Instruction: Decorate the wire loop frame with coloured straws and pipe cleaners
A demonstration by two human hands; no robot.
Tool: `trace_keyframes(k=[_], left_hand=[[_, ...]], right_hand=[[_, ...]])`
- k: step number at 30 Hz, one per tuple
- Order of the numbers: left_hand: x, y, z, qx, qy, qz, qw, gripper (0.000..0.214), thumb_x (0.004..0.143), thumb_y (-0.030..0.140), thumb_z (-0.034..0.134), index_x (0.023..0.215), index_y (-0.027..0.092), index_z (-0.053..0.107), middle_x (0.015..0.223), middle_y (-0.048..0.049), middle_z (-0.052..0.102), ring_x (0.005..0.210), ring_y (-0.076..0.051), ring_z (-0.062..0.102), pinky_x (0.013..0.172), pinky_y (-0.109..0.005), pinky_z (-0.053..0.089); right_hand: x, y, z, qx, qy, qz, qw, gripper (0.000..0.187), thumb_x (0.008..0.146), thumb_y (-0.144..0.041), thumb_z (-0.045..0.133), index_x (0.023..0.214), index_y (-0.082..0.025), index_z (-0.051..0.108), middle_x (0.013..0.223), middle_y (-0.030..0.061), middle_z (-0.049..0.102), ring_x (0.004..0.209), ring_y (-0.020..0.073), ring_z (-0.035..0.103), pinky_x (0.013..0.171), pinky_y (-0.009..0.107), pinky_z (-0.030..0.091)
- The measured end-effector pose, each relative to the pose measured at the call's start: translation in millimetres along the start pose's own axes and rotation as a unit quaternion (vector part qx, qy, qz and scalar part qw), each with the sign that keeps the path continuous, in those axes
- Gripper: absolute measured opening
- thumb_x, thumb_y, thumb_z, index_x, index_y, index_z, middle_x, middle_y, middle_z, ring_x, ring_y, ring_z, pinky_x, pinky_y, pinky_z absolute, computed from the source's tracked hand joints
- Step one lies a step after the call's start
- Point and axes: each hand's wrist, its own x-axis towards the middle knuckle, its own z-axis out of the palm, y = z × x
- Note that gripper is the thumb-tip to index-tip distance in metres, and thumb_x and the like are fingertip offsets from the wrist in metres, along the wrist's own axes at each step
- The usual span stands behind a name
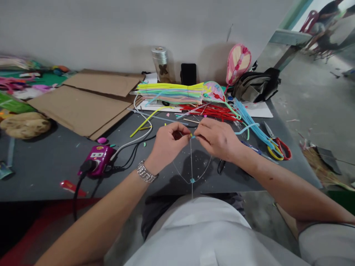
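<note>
My left hand (172, 144), with a metal watch on the wrist, pinches the top of a thin wire frame. My right hand (217, 138) meets it there, fingers closed on a small bit of light-blue pipe cleaner (193, 137); a yellowish bit shows between the fingertips. From this spot the wire frame (191, 159) hangs down: a straight stem and two curved sides joined at a light-blue knot (192, 180), the stem's lower end close to my shirt. A light-blue pipe cleaner (246, 128) emerges behind my right hand; whether it is the same piece is hidden.
Bundled coloured pipe cleaners (172, 92), red ones (213, 112) and blue ones (253, 123) lie behind the hands. Scissors (280, 146) rest at right, a purple power socket (98, 159) with cords at left. Cardboard (91, 107), a flask (161, 64), a pink fan (237, 64) and a bag (257, 85) stand farther back.
</note>
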Motion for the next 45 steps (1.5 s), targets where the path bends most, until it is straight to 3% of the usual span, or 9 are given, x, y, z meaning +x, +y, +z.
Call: trace_keyframes(k=[9,22,30,36,40,45], left_hand=[[-0.3,-1.3,-7.1,-0.002,-0.033,0.014,0.999,0.014,0.071,0.029,0.074,0.078,0.018,0.067,0.069,-0.0013,0.067,0.058,-0.013,0.055,0.053,-0.025,0.042],[0.1,-0.8,-10.7,-0.004,-0.061,0.017,0.998,0.014,0.07,0.028,0.075,0.077,0.018,0.068,0.067,-0.0003,0.066,0.056,-0.012,0.053,0.052,-0.025,0.042],[2.5,-0.5,-11.0,-0.038,-0.078,0.01,0.996,0.017,0.07,0.029,0.078,0.077,0.018,0.066,0.071,-0.0001,0.066,0.06,-0.012,0.054,0.056,-0.024,0.043],[4.2,-6.6,-11.6,-0.031,-0.069,0.01,0.997,0.017,0.072,0.028,0.078,0.078,0.018,0.066,0.071,0.0002,0.065,0.063,-0.012,0.056,0.058,-0.024,0.044],[2.8,-9.1,-10.1,-0.026,-0.058,0.005,0.998,0.019,0.072,0.031,0.078,0.078,0.017,0.067,0.07,-0.0004,0.065,0.062,-0.013,0.055,0.058,-0.024,0.043],[0.9,-8.7,-8.1,-0.009,-0.046,0.004,0.999,0.017,0.073,0.032,0.076,0.079,0.018,0.068,0.069,-0.0005,0.066,0.061,-0.013,0.055,0.057,-0.024,0.043]], right_hand=[[8.0,3.8,-3.4,0.047,-0.032,-0.02,0.998,0.016,0.094,-0.017,0.053,0.089,-0.018,0.068,0.091,0.0067,0.063,0.083,0.0192,0.054,0.065,0.031,0.032],[31.9,14.4,-12.9,-0.008,-0.049,-0.105,0.993,0.018,0.095,-0.014,0.05,0.086,-0.019,0.065,0.083,0.0038,0.062,0.078,0.0174,0.051,0.074,0.034,0.032],[26.5,13.3,-11.3,-0.018,0.045,-0.094,0.994,0.005,0.092,-0.02,0.062,0.091,-0.021,0.067,0.102,0.0077,0.063,0.105,0.026,0.052,0.093,0.043,0.034],[8.7,1.2,6.7,-0.043,0.073,-0.059,0.995,0.021,0.097,-0.016,0.052,0.083,-0.02,0.067,0.089,0.0061,0.068,0.088,0.0222,0.053,0.078,0.039,0.033],[-3.8,-5.6,28.2,0.013,0.126,-0.005,0.992,0.023,0.099,-0.019,0.051,0.082,-0.02,0.066,0.082,0.0047,0.072,0.083,0.0204,0.058,0.081,0.038,0.036],[-13.3,-14.1,46.9,0.073,0.192,0.038,0.978,0.017,0.098,-0.019,0.054,0.088,-0.021,0.068,0.089,0.0041,0.076,0.084,0.019,0.063,0.086,0.039,0.038]])
